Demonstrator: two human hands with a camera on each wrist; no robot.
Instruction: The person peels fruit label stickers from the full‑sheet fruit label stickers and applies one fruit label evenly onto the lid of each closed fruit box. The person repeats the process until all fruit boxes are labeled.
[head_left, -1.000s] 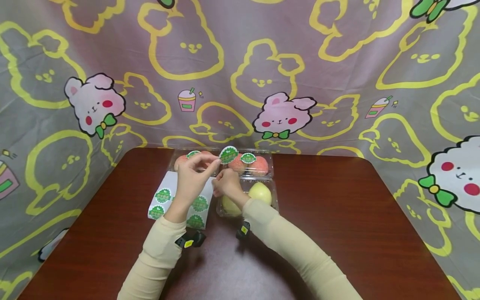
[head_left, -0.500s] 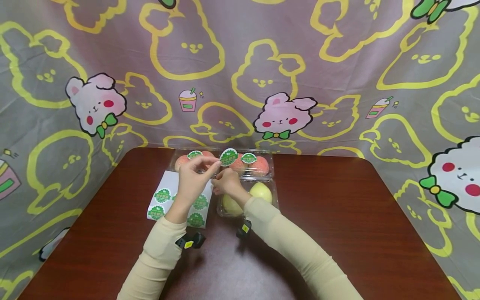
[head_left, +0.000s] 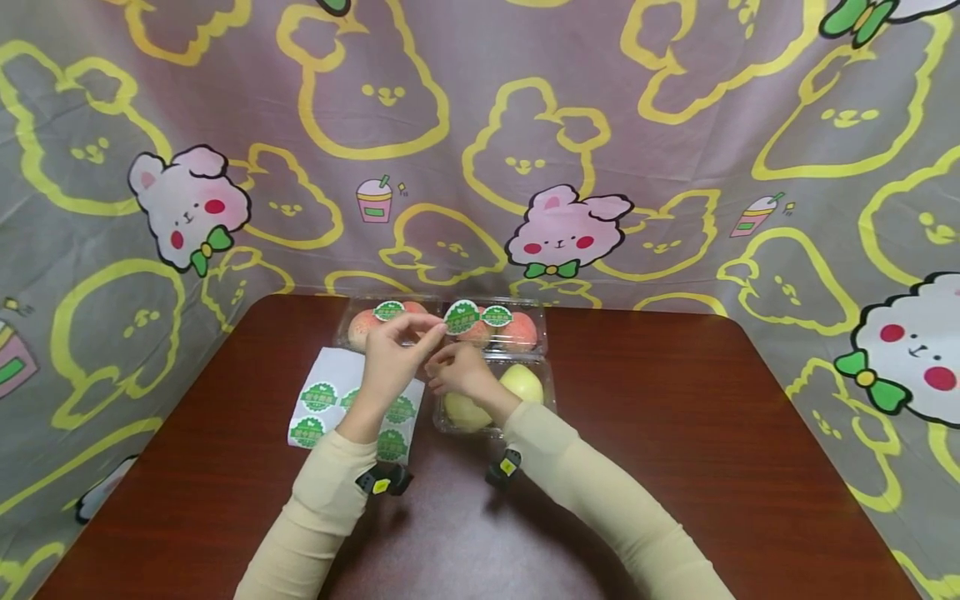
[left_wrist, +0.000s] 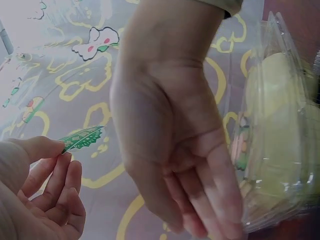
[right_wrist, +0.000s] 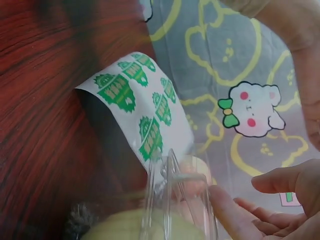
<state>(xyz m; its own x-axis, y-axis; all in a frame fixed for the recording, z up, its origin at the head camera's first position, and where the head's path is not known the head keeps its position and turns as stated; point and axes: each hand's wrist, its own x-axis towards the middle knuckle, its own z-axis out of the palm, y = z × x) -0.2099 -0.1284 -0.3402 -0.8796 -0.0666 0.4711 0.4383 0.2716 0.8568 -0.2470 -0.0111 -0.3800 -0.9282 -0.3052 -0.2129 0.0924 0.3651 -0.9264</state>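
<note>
Between thumb and index finger, my left hand (head_left: 393, 358) pinches a round green-and-white sticker (head_left: 462, 317) by its edge. The left wrist view shows this sticker (left_wrist: 84, 139) nearly edge-on, its body sticking out free. My right hand (head_left: 461, 371) hovers over the near clear plastic fruit box (head_left: 551, 398), below the sticker. Its thumb and fingers stand apart with nothing between them in the right wrist view. Pale yellow fruits (head_left: 521, 383) lie inside that box. Left of it, partly behind my left forearm, is a white sheet (head_left: 332, 367) bearing several matching stickers.
Two clear boxes of reddish fruit stand along the table's back: a left one (head_left: 347, 333) and a right one (head_left: 542, 337). Stickers sit on both lids. A patterned curtain (head_left: 450, 125) rises right behind the brown table (head_left: 675, 417).
My left hand has shifted slightly right with the sticker. The right hand has drawn back a little from the sheet, its fingers looser. The sheet has slid a bit left and nearer.
</note>
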